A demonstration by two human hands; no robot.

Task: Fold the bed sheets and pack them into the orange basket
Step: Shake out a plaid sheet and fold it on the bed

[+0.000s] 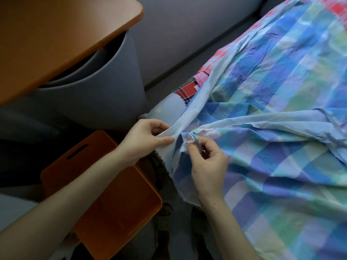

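Pinching pale hem of blue-green checked cotton sheet (272,91) in left hand (148,139), bunched corner in right hand (206,164), beside orange plastic basket (116,194) near grey round bin (105,87).

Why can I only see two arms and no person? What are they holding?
The camera sits on the person's head and looks down, so you see only their arms. The left hand and the right hand each pinch the edge of a blue checked sheet spread out before them. A red checked cloth peeks out from under it. Down by the left arm is the orange basket. Behind it, a grey bin stands under a wooden tabletop.
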